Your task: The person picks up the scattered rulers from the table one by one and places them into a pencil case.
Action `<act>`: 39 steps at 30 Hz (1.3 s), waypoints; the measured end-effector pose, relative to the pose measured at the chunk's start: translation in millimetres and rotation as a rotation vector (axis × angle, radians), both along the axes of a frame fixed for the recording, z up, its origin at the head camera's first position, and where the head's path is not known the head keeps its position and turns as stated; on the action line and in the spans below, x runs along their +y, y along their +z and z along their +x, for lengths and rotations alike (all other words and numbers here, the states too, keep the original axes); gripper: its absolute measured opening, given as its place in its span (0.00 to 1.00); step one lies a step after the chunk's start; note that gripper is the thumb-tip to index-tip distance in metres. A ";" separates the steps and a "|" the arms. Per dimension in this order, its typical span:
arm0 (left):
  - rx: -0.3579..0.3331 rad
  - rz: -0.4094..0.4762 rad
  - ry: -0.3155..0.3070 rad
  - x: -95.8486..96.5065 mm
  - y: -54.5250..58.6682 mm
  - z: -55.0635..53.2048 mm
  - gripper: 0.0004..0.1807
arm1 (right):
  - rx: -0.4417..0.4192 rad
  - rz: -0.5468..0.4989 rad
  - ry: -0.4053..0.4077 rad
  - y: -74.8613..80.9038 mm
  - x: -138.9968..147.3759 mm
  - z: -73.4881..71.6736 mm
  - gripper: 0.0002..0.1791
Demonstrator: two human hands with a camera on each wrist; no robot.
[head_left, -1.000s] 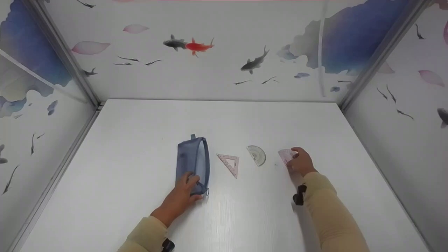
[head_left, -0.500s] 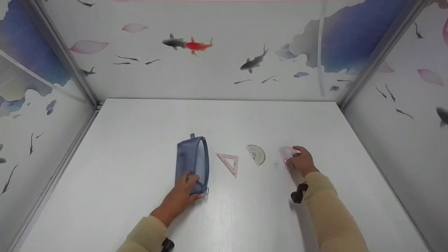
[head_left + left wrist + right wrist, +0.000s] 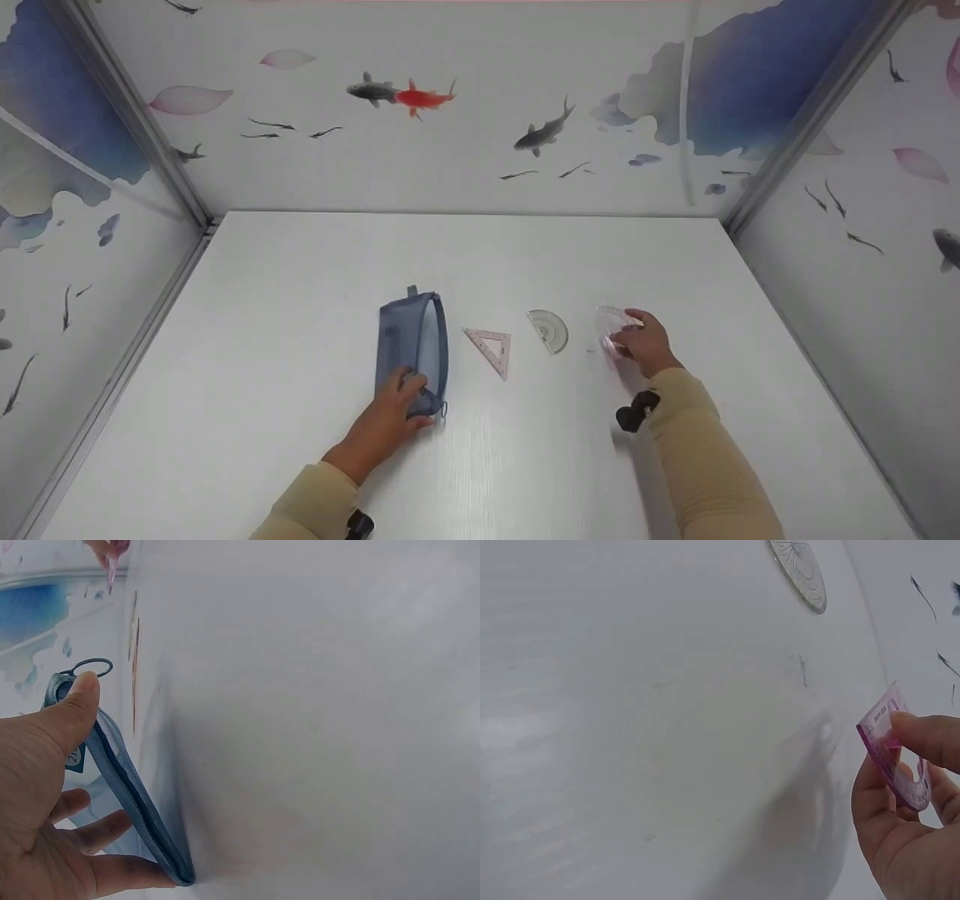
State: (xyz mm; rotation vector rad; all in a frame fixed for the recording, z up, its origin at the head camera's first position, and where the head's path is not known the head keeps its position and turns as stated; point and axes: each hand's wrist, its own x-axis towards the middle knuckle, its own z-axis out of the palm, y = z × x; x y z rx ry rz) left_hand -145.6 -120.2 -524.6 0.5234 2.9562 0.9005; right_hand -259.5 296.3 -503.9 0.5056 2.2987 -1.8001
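A blue zippered pencil case [image 3: 397,337] lies on the white table in the head view, its long side gaping open. My left hand [image 3: 386,416] holds the case at its near end; in the left wrist view the thumb [image 3: 84,694] presses near the zipper ring and the fingers reach along the opening. My right hand [image 3: 646,345] pinches a pink see-through protractor [image 3: 877,720] between thumb and fingers, tilted and raised off the table. Between the hands lie a pink set square [image 3: 505,356] and a clear protractor [image 3: 550,332], both flat. The case's inside is mostly hidden.
White panels printed with fish and petals [image 3: 191,100] stand behind the table [image 3: 480,255] and on both sides. Metal strips [image 3: 817,112] run up the corners. Each wrist carries a black camera mount [image 3: 637,410].
My right hand has lifted and tilted the pink protractor off the table, shifting very slightly. My left hand and the pencil case stay put.
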 end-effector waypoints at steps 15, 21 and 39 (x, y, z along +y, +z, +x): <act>-0.009 0.004 0.005 0.8 0.1 -0.9 0.31 | -0.020 -0.059 -0.106 4.7 -13.5 -4.8 0.39; -0.009 0.005 0.000 0.5 1.3 0.1 0.31 | -0.014 -0.085 -0.122 7.9 -18.3 -5.5 0.39; -0.004 0.014 -0.005 0.1 1.0 -1.7 0.30 | 0.018 -0.186 -0.189 10.9 -42.4 -6.1 0.38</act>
